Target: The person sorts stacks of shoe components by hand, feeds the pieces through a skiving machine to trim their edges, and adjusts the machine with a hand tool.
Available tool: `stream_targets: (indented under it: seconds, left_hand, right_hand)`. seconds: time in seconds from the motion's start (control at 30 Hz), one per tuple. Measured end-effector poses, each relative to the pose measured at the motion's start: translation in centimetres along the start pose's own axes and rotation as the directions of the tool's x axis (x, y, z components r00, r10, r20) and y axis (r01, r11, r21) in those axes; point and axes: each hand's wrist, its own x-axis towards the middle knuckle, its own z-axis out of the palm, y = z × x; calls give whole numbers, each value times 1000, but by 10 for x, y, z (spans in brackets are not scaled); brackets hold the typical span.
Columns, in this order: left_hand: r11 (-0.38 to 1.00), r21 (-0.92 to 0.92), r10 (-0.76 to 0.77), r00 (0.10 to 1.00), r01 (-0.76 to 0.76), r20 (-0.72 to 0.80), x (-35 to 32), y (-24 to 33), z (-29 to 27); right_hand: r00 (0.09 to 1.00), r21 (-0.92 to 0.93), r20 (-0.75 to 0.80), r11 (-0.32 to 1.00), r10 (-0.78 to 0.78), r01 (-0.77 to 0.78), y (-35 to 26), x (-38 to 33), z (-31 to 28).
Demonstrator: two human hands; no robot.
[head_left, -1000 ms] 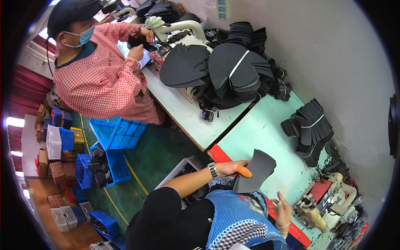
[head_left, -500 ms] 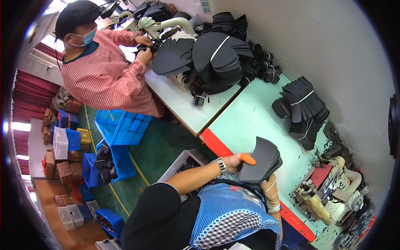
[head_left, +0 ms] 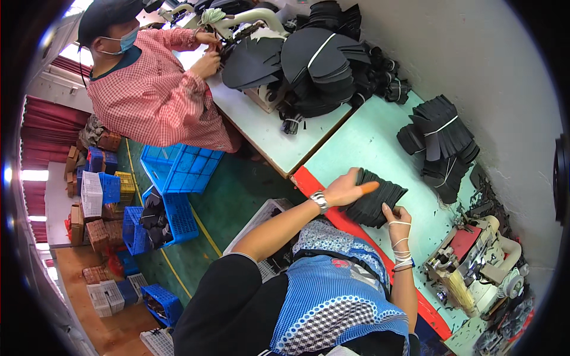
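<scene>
Both hands held a stack of black cut pieces (head_left: 375,202) on the pale green surface (head_left: 362,148), left hand (head_left: 344,190) fingers spread flat on top, right hand (head_left: 396,216) fingers gripping its edge.

I'm seeing a co-worker in a checked shirt (head_left: 157,95) sitting at a sewing machine (head_left: 249,18), blue crates (head_left: 178,169) standing beside.

No screens, signs or labels visible. Packages only at far left: stacked brown cardboard boxes (head_left: 95,228) beside the blue crates, plus white box-like cartons (head_left: 101,296) lower down, probably, since fisheye blur there.
</scene>
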Motion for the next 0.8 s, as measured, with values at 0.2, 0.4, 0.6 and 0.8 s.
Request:
stream_targets:
  seconds: [0.2, 0.4, 0.6, 0.8]
  left_hand:
    - [841, 538, 242, 926, -52, -289, 9, 25, 21]
    - [829, 558, 201, 938, -10, -281, 17, 18, 12]
    - [833, 553, 175, 952, -6, -252, 28, 11, 16]
    - [655, 756, 344, 898, -19, -276, 14, 31, 34]
  right_hand:
    - [971, 581, 143, 779, 190, -238, 9, 18, 21]
    - [934, 802, 217, 493, 285, -337, 13, 19, 42]
    - [954, 779, 166, 559, 250, -282, 27, 25, 42]
    - [980, 391, -2, 902, 199, -182, 45, 30, 52]
